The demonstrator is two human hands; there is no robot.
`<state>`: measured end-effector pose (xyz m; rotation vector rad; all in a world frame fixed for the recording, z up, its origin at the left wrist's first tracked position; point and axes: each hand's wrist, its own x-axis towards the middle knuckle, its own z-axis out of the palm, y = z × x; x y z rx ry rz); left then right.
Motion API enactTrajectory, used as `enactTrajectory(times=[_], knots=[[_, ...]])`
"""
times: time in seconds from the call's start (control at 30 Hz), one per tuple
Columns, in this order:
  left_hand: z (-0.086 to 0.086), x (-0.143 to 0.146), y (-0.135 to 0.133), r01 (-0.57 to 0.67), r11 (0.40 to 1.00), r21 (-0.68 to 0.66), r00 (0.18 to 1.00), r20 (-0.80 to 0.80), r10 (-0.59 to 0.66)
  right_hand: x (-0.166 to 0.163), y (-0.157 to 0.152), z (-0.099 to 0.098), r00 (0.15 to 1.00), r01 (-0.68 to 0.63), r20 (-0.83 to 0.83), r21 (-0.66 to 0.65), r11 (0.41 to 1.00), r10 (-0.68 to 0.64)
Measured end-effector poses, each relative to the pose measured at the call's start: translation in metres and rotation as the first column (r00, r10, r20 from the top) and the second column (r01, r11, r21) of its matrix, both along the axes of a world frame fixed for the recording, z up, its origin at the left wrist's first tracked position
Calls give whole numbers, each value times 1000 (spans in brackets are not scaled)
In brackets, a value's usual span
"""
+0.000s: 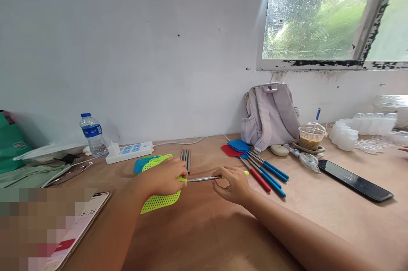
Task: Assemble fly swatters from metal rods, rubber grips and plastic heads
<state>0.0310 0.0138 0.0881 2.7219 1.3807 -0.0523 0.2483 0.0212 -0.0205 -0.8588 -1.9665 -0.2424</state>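
Note:
A yellow-green fly swatter [161, 204] with a perforated head and a metal rod is held level between both hands, above the table. My left hand [167, 176] closes around the neck of its head and covers part of it. The fingers of my right hand [234, 182] wrap the yellow-green handle where the rod meets it. Behind my left hand lie several loose metal rods [185, 160] and a blue swatter head [139, 165]. To the right of my right hand, several assembled blue fly swatters [239, 145] and a red one [230, 151] lie fanned out.
A power strip [129, 152] and a water bottle [92, 135] stand by the wall. A phone [83, 224] lies at the left. Rightward are a backpack [270, 114], an iced drink cup [311, 136], a black device [355, 180] and several plastic containers [347, 138].

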Motion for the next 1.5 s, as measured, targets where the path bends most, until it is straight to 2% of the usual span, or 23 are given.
enactTrajectory(times=[0.2,0.4,0.63,0.8,0.9,1.1,1.3,1.4,1.5], knots=[[1,6,-4,15,1000,14,998,-64,-14,-3,-2,-2,998,-56,-21,-11,998,56],[1,14,-9,38,996,75,986,-167,-25,-5,-3,-4,998,-51,-42,-45,998,50],[-5,13,-8,81,986,147,977,-208,-49,-5,-5,-8,998,-54,-50,-191,980,45],[-10,18,-8,122,959,256,971,-231,-62,-9,-8,-10,997,-46,-67,-348,936,25],[-12,24,-9,137,950,281,965,-255,-63,-12,-10,-10,994,-85,-99,-406,910,49],[-16,27,-7,137,946,294,983,-158,-93,-16,-13,-11,985,-149,-143,-460,875,92],[-15,27,-4,220,897,383,975,-106,-194,-21,-13,-13,976,-179,-198,-470,864,95],[-13,18,2,229,895,383,973,-72,-218,-18,-15,-8,983,-182,-105,-491,852,149],[-13,5,10,186,909,373,982,-49,-180,-9,-18,-5,975,-187,17,-481,857,222]])
